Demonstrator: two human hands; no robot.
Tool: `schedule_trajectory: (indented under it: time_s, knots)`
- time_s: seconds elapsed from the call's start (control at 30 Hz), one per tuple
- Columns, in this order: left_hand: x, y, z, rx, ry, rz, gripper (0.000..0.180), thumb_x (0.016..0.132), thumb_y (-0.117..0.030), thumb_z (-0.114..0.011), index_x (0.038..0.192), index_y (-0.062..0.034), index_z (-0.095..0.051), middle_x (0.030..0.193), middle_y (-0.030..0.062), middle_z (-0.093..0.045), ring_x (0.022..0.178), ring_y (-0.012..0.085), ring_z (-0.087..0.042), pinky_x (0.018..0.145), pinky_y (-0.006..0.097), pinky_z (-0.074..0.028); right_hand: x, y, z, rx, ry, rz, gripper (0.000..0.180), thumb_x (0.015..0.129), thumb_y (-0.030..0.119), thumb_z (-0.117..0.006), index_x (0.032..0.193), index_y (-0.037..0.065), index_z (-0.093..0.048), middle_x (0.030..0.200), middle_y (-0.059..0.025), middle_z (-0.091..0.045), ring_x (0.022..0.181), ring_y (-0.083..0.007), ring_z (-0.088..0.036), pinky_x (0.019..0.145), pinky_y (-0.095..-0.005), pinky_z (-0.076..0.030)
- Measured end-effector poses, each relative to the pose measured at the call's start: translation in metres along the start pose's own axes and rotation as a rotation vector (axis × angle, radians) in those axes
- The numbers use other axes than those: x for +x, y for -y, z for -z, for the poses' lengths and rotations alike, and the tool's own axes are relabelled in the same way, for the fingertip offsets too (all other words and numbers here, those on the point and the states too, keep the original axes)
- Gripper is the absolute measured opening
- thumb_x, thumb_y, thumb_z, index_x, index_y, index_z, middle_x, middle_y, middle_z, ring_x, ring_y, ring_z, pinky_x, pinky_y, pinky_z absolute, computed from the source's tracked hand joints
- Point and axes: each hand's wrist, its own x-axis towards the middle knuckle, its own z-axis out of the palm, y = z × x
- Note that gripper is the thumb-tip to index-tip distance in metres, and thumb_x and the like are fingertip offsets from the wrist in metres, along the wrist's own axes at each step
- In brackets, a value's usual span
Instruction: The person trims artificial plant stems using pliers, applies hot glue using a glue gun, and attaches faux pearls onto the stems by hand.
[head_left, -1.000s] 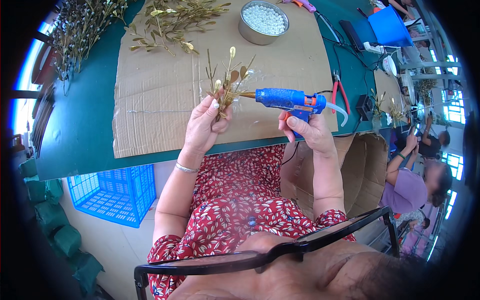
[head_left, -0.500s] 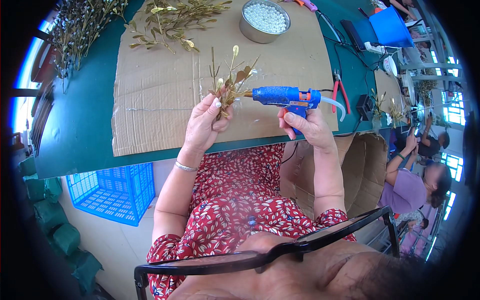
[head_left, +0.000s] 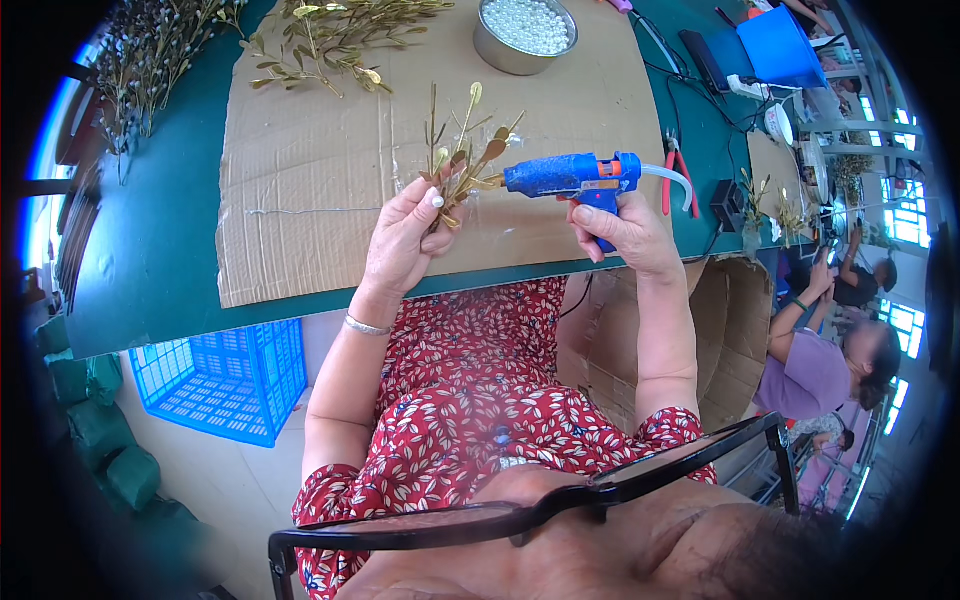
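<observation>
Head view shows your left hand (head_left: 405, 240) raised over the near edge of the cardboard sheet (head_left: 320, 190), its fingers curled shut around the stems of a small gold leaf sprig (head_left: 462, 160), with the thumb pressing them from the front. The sprig stands roughly upright, its leaves fanning out above your fingertips. Your right hand (head_left: 625, 230) is wrapped tight around the grip of a blue glue gun (head_left: 575, 178), a finger lying along the orange trigger. The gun lies level, its nozzle pointing left and meeting the sprig just above your left thumb. At the far edge of the cardboard sits a round metal tin of white beads (head_left: 525, 30), and more gold leaf sprays (head_left: 335, 35) lie to its left. Red-handled pliers (head_left: 672, 170) rest on the green table (head_left: 150, 260) just beyond the gun. A blue plastic crate (head_left: 225, 375) stands on the floor under the table's near edge.
</observation>
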Motion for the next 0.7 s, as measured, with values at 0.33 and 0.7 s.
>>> schedule_trajectory:
  time_s: [0.33, 0.7]
  knots:
    - [-0.0010, -0.0003, 0.0000, 0.013, -0.004, 0.004, 0.032, 0.099, -0.021, -0.040, 0.126, -0.0062, -0.047, 0.083, 0.0087, -0.052, 0.052, 0.0040, -0.029, 0.047, 0.015, -0.024, -0.0015, -0.0012, 0.0014, -0.019, 0.002, -0.014, 0.024, 0.086, 0.025, -0.063, 0.096, 0.004, -0.057, 0.059, 0.0012, -0.050, 0.045, -0.0058, -0.047, 0.042, -0.0191, -0.036]
    - [0.0006, 0.0003, 0.0015, 0.009, 0.006, 0.009, 0.031, 0.099, -0.020, -0.040, 0.125, -0.0053, -0.048, 0.084, 0.0092, -0.052, 0.051, 0.0040, -0.029, 0.047, 0.015, -0.024, -0.0005, -0.0002, 0.0045, -0.022, 0.031, -0.012, 0.027, 0.086, 0.020, -0.063, 0.102, 0.000, -0.057, 0.070, -0.0036, -0.056, 0.048, -0.0082, -0.050, 0.042, -0.0209, -0.036]
